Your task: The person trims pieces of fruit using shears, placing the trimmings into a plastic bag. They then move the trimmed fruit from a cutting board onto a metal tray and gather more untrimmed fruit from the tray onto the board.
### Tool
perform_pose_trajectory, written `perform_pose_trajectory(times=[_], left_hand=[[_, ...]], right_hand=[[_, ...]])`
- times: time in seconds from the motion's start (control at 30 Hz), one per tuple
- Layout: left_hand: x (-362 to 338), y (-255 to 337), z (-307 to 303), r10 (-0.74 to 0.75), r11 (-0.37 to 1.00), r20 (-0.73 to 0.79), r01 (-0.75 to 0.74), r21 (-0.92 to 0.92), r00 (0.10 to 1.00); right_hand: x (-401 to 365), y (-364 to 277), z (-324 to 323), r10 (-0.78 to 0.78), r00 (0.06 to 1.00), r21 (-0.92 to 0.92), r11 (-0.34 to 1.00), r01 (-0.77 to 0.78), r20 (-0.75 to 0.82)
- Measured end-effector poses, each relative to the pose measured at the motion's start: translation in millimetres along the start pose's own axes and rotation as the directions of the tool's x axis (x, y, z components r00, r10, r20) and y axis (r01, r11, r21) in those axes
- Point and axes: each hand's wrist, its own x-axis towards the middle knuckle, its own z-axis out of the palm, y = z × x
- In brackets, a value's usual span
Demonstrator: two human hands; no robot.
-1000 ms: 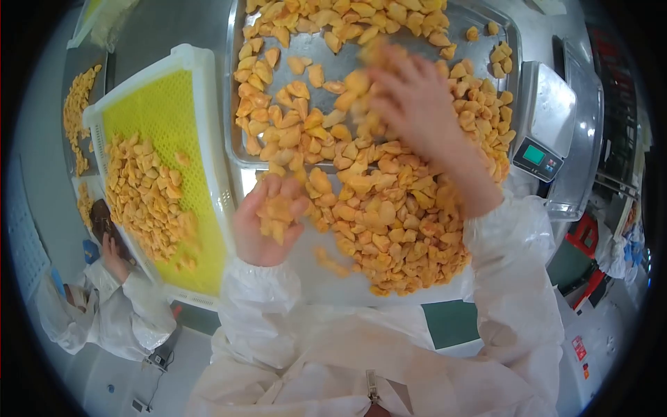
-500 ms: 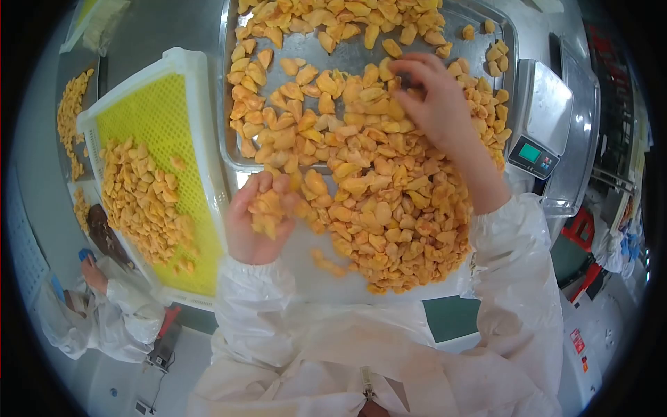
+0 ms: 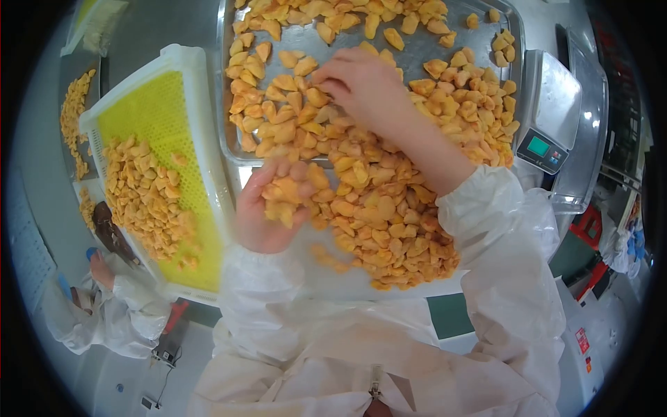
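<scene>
Cupped and turned upward, my left hand (image 3: 260,219) holds a small cluster of yellow-orange chicken pieces (image 3: 283,198) in front of the metal tray's near edge. My right hand (image 3: 368,87) reaches over the metal tray (image 3: 226,132), palm down, with its fingers bent together among the chicken pieces there. What lies between those fingertips, if anything, is hidden. A large heap of chicken pieces (image 3: 396,222) spreads from the tray onto the white surface (image 3: 319,281) nearer my body.
On the left, a white-framed tray with a yellow mesh (image 3: 142,104) carries another pile of chicken pieces. A digital scale (image 3: 549,111) with a lit green display stands right of the metal tray. At far left, a person's hand (image 3: 103,271) and white sleeve show near more pieces.
My right hand has moved left across the tray, uncovering pieces on the right side. My left hand keeps its cluster of chicken pieces and has shifted slightly.
</scene>
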Motion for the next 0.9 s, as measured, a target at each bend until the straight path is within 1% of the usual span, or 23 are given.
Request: perform_pose_trajectory(times=[0.03, 0.13, 0.23, 0.33, 0.43, 0.47, 0.53, 0.57, 0.63, 0.67, 0.7, 0.73, 0.77, 0.83, 0.9], left_hand=[[2, 1, 0, -0.005, 1.0, 0.016, 0.005, 0.023, 1.0], [12, 1, 2, 0.037, 0.997, 0.008, -0.037, 0.069, 0.999], [14, -1, 13, 0.07, 0.995, -0.053, -0.066, 0.075, 0.996], [15, -5, 13, 0.071, 0.993, -0.088, -0.062, 0.1, 0.994], [17, -4, -1, -0.006, 1.0, -0.031, 0.006, 0.012, 1.0], [16, -4, -2, -0.004, 0.999, -0.031, 0.005, 0.031, 1.0], [15, 0, 7, 0.003, 0.997, -0.034, 0.0, 0.072, 0.999], [16, 3, 11, 0.036, 0.992, -0.044, -0.03, 0.125, 0.998], [18, -1, 19, 0.076, 0.974, -0.06, -0.061, 0.22, 0.995], [18, -2, 16, 0.084, 0.977, -0.083, -0.066, 0.201, 0.993], [17, -3, 11, 0.098, 0.98, -0.105, -0.078, 0.183, 0.99], [18, -3, 5, 0.116, 0.981, -0.129, -0.093, 0.168, 0.985], [18, -2, 0, 0.117, 0.984, -0.122, -0.099, 0.145, 0.986], [15, -4, -6, 0.095, 0.992, -0.113, -0.085, 0.096, 0.989], [15, -3, 0, 0.098, 0.987, -0.138, -0.078, 0.14, 0.986]], right_hand=[[1, 2, 0, 0.062, 0.998, 0.049, 0.997, -0.063, 0.026], [-2, 1, -4, 0.137, 0.987, 0.043, 0.989, -0.141, 0.088], [0, -10, -11, 0.337, 0.934, 0.209, 0.911, -0.356, 0.121], [5, -10, -16, 0.166, 0.984, 0.059, 0.984, -0.17, 0.072], [7, -4, -4, 0.127, 0.99, -0.187, 0.976, -0.113, 0.068], [5, -3, -7, 0.164, 0.985, -0.068, 0.985, -0.16, 0.051], [5, -11, -20, 0.24, 0.97, 0.176, 0.954, -0.242, 0.034], [3, -24, -24, 0.247, 0.954, 0.335, 0.896, -0.292, 0.171], [-12, -53, -37, 0.205, 0.875, 0.57, 0.689, -0.447, 0.439], [-13, -49, -35, 0.242, 0.899, 0.407, 0.827, -0.389, 0.366], [-12, -40, -30, 0.254, 0.924, 0.217, 0.922, -0.321, 0.286], [-10, -35, -25, 0.243, 0.948, 0.014, 0.968, -0.251, 0.204], [-11, -34, -18, 0.192, 0.956, -0.091, 0.98, -0.176, 0.221], [-14, -40, -9, 0.123, 0.954, -0.297, 0.954, -0.038, 0.272], [-12, -33, -8, 0.145, 0.958, -0.203, 0.974, -0.095, 0.246]])
